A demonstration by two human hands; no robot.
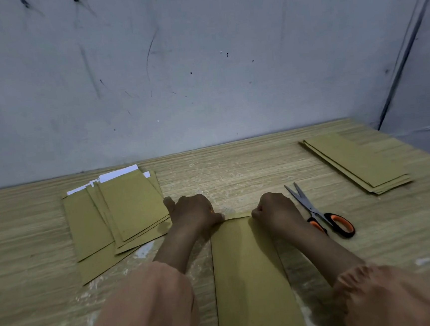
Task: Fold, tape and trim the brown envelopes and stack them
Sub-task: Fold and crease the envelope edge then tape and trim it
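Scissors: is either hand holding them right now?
No. The scissors lie on the table beside the right hand, while both hands press the far end of the envelope.

A long brown envelope lay flat on the wooden table. Both hands were at its far end. The left hand and the right hand had curled fingers and pressed down on the top corners. Scissors with orange and black handles lay open just beside the right hand. A messy pile of envelopes with white paper sat on the left. A neat stack sat far right, by the gray wall.
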